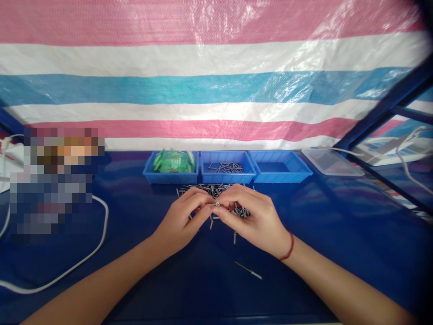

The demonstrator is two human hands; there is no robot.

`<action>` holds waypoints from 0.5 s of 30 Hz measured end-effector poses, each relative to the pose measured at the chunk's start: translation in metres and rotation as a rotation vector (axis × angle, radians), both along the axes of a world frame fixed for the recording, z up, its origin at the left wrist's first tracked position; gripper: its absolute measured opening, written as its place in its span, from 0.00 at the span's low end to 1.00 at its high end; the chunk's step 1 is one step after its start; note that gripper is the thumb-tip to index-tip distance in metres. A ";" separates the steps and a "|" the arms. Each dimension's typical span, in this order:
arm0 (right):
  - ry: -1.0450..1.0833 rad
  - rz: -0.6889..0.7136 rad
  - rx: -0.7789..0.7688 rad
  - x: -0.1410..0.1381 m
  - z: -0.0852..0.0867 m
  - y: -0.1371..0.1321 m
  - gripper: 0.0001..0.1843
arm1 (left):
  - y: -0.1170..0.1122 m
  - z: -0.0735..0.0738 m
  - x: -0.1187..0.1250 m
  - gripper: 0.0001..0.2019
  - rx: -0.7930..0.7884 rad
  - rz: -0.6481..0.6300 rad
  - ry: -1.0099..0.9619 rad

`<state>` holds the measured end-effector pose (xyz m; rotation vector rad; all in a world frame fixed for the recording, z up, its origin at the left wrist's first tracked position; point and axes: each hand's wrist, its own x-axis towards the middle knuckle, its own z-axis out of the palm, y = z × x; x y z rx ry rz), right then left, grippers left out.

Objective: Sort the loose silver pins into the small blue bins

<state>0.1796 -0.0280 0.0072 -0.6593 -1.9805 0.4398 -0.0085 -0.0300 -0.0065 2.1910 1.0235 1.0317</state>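
Note:
My left hand (184, 216) and my right hand (259, 216) meet over a loose pile of silvery blind rivets (241, 211). Thumb and fingers of both hands are pinched around one small metal piece, seemingly a blind rivet (217, 204), with only its bright end showing between the fingertips. A red cord circles my right wrist. Closer to me, a single blind rivet (249, 271) lies on the dark blue table (189, 289). My hands hide much of the pile.
Three blue bins stand behind the pile: the left bin (171, 178) with green packets (174, 161), the middle bin (228, 176) with thin metal pins (227, 167), and the right bin (282, 177). A clear lid (333, 162) lies right; a white cable (105, 221) curves left.

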 end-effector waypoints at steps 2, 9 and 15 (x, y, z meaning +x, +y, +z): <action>-0.013 -0.024 0.022 0.001 0.000 0.002 0.02 | -0.001 -0.003 0.001 0.08 -0.053 0.034 0.010; -0.081 -0.442 0.223 0.018 0.000 0.041 0.04 | -0.008 -0.001 0.006 0.08 0.025 -0.069 0.200; -0.320 -0.649 0.177 0.039 -0.005 0.062 0.13 | -0.027 -0.004 0.018 0.12 0.188 -0.318 0.435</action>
